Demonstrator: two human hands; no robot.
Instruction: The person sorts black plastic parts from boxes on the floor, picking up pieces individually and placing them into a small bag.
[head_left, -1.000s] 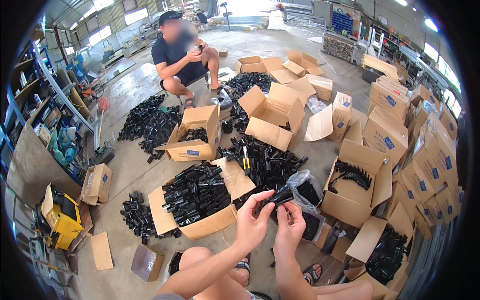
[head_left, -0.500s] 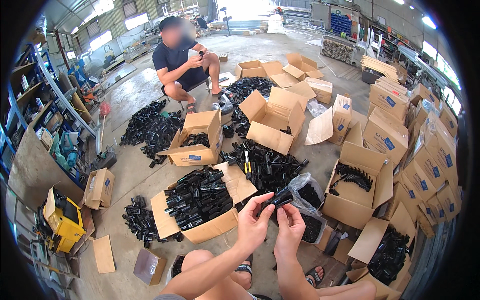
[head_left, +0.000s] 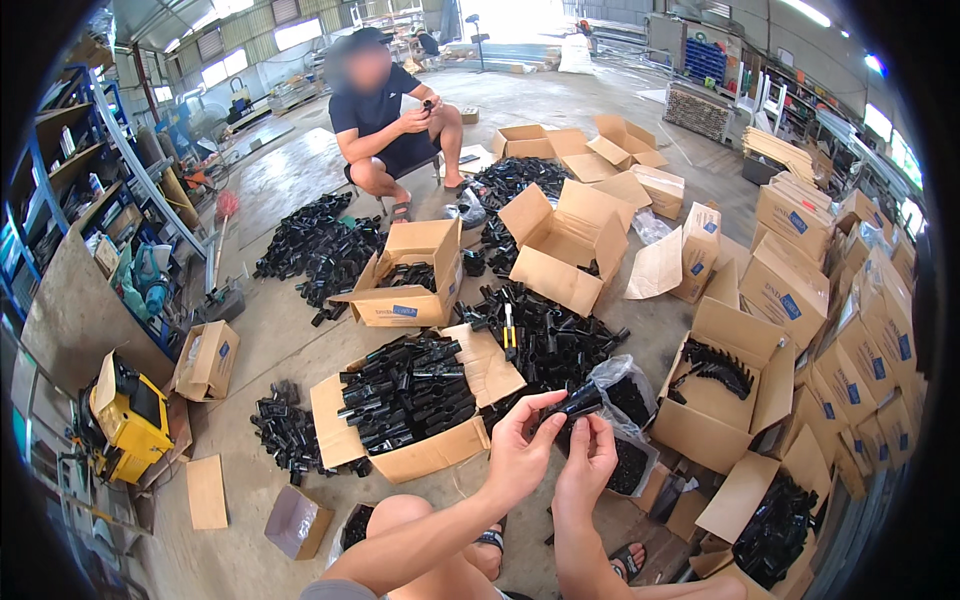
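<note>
Black tube fittings (head_left: 410, 395) fill an open cardboard carton (head_left: 430, 462). By its right edge in view, the left hand (head_left: 518, 455) pinches a single black fitting (head_left: 578, 403) above the floor (head_left: 275, 170); the right hand's (head_left: 584, 462) bunched fingers meet its underside, their grip unclear.

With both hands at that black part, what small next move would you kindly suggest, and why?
Perhaps steady the black part with the left hand and turn it slightly using the right hand, since the left one pinches it while the right one is close by its near side.
</note>
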